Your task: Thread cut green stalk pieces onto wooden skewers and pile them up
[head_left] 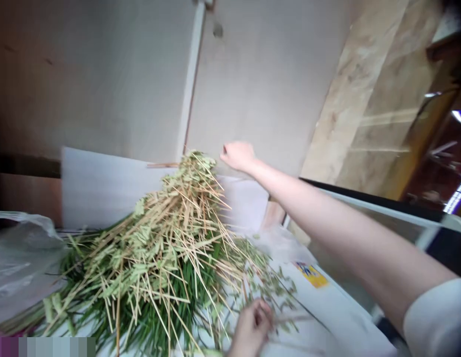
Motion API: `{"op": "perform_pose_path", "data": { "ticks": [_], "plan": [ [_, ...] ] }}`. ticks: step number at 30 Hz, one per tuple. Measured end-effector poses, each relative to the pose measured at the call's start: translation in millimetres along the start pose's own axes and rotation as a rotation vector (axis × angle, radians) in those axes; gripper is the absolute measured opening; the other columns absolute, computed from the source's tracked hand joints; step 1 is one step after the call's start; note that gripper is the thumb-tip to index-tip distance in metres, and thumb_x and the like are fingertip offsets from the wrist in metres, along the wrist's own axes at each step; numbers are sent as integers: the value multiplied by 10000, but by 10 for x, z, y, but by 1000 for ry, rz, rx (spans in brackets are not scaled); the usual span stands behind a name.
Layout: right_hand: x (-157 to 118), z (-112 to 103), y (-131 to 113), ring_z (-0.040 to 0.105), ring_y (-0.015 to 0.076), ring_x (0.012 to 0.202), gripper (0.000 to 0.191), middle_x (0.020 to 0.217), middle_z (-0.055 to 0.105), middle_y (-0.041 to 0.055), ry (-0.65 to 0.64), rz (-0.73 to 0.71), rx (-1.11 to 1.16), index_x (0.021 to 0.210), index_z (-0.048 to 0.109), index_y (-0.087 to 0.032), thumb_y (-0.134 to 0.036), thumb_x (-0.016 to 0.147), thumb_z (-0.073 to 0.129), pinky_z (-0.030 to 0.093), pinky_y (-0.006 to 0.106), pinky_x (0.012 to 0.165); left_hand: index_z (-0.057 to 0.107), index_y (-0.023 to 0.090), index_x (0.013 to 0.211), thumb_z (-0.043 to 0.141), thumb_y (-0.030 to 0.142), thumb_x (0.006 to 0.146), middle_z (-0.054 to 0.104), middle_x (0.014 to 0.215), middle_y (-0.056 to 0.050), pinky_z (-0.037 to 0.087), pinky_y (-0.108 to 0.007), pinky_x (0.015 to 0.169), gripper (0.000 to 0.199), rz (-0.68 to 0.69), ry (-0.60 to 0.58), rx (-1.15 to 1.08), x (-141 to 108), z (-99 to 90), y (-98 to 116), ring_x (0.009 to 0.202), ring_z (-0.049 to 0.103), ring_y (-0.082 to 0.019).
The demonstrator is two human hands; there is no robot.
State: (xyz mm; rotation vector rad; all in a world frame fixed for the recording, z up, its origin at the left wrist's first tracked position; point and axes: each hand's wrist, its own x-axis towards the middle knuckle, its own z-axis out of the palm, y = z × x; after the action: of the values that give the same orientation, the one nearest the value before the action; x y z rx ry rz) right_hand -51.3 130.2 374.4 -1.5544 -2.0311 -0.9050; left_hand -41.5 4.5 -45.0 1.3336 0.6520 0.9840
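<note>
A large heap of dry stalks and pale leaves (pixel 171 218) lies over long green blades (pixel 186 297) on a white surface. My right hand (pixel 238 155) is raised beside the top of the heap, its arm reaching in from the right; the fingers are curled, and what they hold, if anything, is too blurred to make out. Low in the view, my left hand (pixel 253 322) is closed at the heap's lower right edge. Blurred thin stems show beside its fingers, and I cannot tell what is in its grip.
A clear plastic bag (pixel 26 253) is at the left. Behind the heap stands a white board (pixel 100 191) against a grey wall (pixel 267 74). A yellow label (pixel 313 275) lies at the right, near a glass-sided case (pixel 334 248). Loose sprigs (pixel 278 287) are scattered nearby.
</note>
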Motion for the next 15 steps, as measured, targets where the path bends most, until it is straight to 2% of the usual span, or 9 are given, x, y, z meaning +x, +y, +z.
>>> {"op": "perform_pose_path", "data": {
  "ticks": [2, 4, 6, 7, 9, 12, 14, 15],
  "plan": [
    [-257, -212, 288, 628, 128, 964, 430, 960, 618, 38, 32, -4, -68, 1066, 615, -28, -361, 1022, 347, 319, 317, 795, 642, 232, 860, 683, 479, 816, 638, 660, -19, 433, -293, 514, 254, 43, -40, 36, -52, -9, 78, 540, 541, -164],
    [-655, -348, 565, 611, 135, 968, 396, 887, 595, -2, 31, 2, -98, 1123, 615, -64, -340, 1009, 355, 225, 297, 749, 619, 202, 910, 652, 483, 823, 645, 689, -11, 408, -257, 502, 296, 20, -58, 40, -32, -37, 158, 539, 531, -144],
    [-1231, -342, 801, 606, 120, 885, 358, 805, 580, -28, -11, 9, -99, 1109, 642, -124, -351, 1002, 387, 162, 253, 715, 616, 177, 937, 654, 487, 815, 616, 660, 10, 387, -237, 505, 336, 27, -54, 54, 7, -53, 211, 526, 513, -130],
    [-1572, -268, 905, 601, 108, 809, 334, 752, 574, -35, -68, 8, -87, 1055, 664, -139, -353, 1004, 413, 155, 230, 693, 625, 166, 936, 666, 491, 806, 591, 628, 23, 377, -233, 513, 353, 39, -48, 70, 22, -53, 223, 516, 498, -125],
    [-2293, 24, 1090, 580, 121, 692, 273, 701, 618, -14, -218, 16, -45, 948, 698, -158, -309, 1000, 477, 194, 229, 633, 643, 151, 872, 697, 507, 780, 550, 564, 37, 353, -232, 531, 372, 56, -42, 112, 40, -39, 223, 501, 469, -121],
    [-3243, 694, 1308, 601, 159, 629, 173, 682, 701, 8, -503, 81, 51, 823, 729, -185, -251, 928, 608, 348, 264, 611, 583, 168, 678, 741, 567, 730, 537, 510, 30, 322, -235, 545, 433, 55, -50, 183, 47, -1, 188, 498, 436, -118],
    [-3655, 1160, 1391, 645, 171, 672, 128, 695, 718, 5, -626, 199, 102, 800, 736, -190, -242, 893, 665, 441, 292, 648, 487, 195, 581, 742, 630, 713, 508, 477, 34, 310, -237, 539, 521, 58, -56, 226, 42, 17, 164, 487, 413, -115],
    [-3780, 1374, 1409, 666, 167, 698, 121, 732, 733, 0, -667, 256, 131, 848, 739, -182, -251, 907, 660, 478, 297, 668, 448, 205, 549, 713, 669, 728, 487, 460, 36, 309, -239, 536, 563, 63, -56, 251, 37, 21, 154, 478, 404, -115]
  ]
}}
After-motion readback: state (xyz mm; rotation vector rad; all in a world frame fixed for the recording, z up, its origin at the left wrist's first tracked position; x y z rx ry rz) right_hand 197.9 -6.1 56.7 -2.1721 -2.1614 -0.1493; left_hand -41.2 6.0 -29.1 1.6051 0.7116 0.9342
